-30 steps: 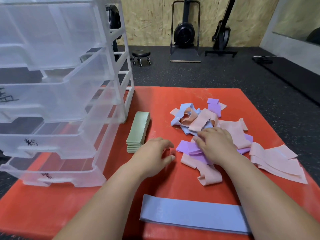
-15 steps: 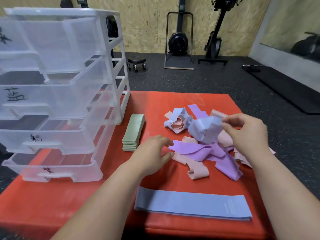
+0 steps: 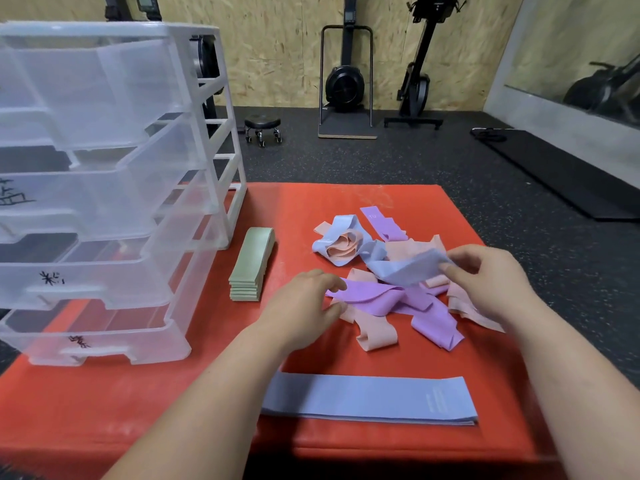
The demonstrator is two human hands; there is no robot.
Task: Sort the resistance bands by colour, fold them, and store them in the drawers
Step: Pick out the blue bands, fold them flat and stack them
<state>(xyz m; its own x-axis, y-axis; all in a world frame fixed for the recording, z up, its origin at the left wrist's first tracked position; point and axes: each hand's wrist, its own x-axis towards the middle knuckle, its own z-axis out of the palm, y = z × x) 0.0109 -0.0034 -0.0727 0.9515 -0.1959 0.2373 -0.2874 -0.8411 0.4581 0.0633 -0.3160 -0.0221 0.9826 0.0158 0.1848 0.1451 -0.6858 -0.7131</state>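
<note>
Resistance bands (image 3: 375, 337) lie in 3 lots on the red mat (image 3: 138, 410); none seen yet through the clear fronts of the drawers (image 3: 104, 209). L to R: 4 drawers in 1 unit, far L. Just beside it is the green stack (image 3: 251, 270), approx 6 folded layers, long axis running away from the person. Next the L hand (image 3: 304, 303), fingers loosely curled, tips touching the L end of a purple band (image 3: 374, 299), no firm grip visible. Then the loose mixed pile. The R hand (image 3: 485, 282) pinches the R end of a blue band (image 3: 408, 270) btwn thumb and fingers, raised just off the pile. Key relation: that band's long axis runs L–R, dipping a bit toward the L. Its free end sits up and R of the L fingertips, near but apart, so the L hand is nearer to take it; prob. the next step, to pull it flat. At the front edge is the blue stack (image 3: 367, 398), flat, axis also L–R, at least 2 layers. Pile count: blue 2 (1 held, 1 curled at back round a pink one), purple approx 3 pieces, pink several, too tangled to count.
</note>
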